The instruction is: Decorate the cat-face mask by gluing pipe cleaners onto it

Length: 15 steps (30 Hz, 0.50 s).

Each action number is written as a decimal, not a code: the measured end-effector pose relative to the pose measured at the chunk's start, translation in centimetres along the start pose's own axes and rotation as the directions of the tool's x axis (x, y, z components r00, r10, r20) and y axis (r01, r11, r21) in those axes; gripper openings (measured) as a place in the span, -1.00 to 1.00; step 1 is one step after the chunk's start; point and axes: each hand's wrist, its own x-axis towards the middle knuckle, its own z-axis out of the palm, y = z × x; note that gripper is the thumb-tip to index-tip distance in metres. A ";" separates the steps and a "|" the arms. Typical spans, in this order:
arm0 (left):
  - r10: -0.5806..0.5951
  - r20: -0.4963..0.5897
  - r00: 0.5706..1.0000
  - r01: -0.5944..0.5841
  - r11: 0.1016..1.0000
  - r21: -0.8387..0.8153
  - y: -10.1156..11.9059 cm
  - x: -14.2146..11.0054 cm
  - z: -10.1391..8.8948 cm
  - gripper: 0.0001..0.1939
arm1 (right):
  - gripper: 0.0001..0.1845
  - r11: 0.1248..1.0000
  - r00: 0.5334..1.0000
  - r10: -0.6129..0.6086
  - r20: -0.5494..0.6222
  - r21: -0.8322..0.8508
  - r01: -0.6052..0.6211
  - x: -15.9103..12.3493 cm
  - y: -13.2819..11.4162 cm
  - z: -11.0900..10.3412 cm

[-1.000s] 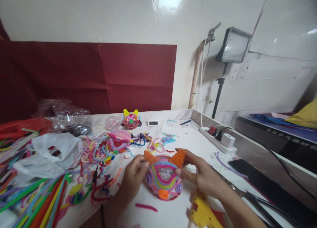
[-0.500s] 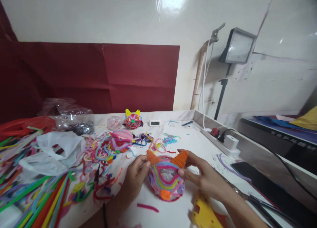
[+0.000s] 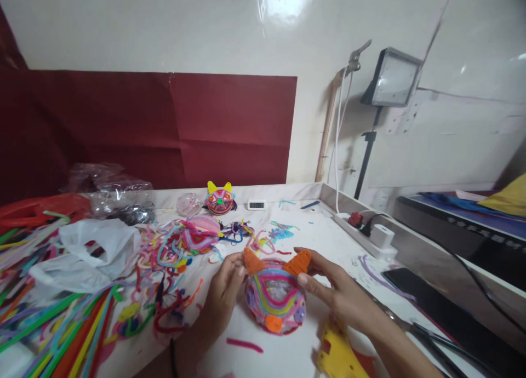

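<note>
A round cat-face craft [image 3: 277, 296], covered in coloured pipe cleaners with two orange ears and an orange patch low down, stands tilted up in front of me. My left hand [image 3: 224, 290] is closed at its upper left edge, beside the left ear. With thumb and fingers my right hand [image 3: 337, 290] grips the other ear and rim. Below the right wrist lies a yellow tool that looks like a glue gun [image 3: 339, 348], partly cut off by the frame. A short magenta pipe-cleaner piece [image 3: 245, 345] rests in front of the craft.
Pipe cleaners [image 3: 69, 334] and white plastic bags [image 3: 90, 252] crowd the left side. Farther back are a finished-looking cat face [image 3: 221, 200] and a small digital clock [image 3: 255, 205]. On the right are a power strip [image 3: 370, 241], a dark phone-like slab [image 3: 427, 298] and scissors [image 3: 406, 326].
My right thumb has shifted slightly up toward the base of the right ear, and that ear leans a little. The left hand stays almost in place; the craft barely moves.
</note>
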 end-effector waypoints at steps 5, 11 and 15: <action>0.012 0.029 1.000 -0.008 0.994 -0.109 0.1 -0.3 0.2 -0.58 | -0.48 1.000 1.000 0.017 -0.003 0.009 -0.017 0.0 -0.3 0.1; -0.006 0.107 0.994 0.024 0.985 -0.171 0.0 -0.3 0.0 -0.50 | -0.48 0.998 1.000 0.020 0.015 0.051 -0.021 -0.1 -0.4 0.0; 0.024 0.226 0.974 0.041 0.959 -0.280 -0.8 0.1 -0.1 -0.40 | -0.42 0.995 0.999 0.042 0.001 0.089 -0.042 0.0 -0.3 0.0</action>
